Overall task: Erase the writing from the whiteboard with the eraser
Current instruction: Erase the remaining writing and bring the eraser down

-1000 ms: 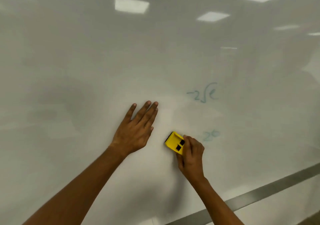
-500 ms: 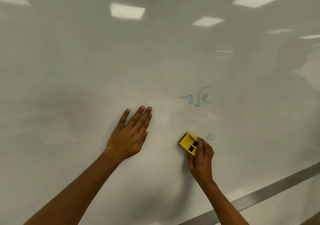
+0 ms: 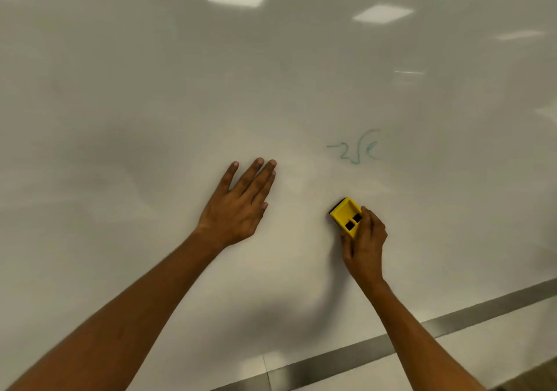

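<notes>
The right hand (image 3: pixel 366 240) grips the yellow eraser (image 3: pixel 346 216) against the whiteboard (image 3: pixel 150 104), below the green writing (image 3: pixel 357 149). Left of the eraser, the left hand (image 3: pixel 238 207) rests flat, fingers straight, holding nothing.

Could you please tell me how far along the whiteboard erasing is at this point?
Mostly done: the whiteboard looks wiped apart from faint smudges. In hand: the right hand holds the eraser against the board while the left hand rests flat on it. Left: the green writing above the eraser is not yet erased.
</notes>
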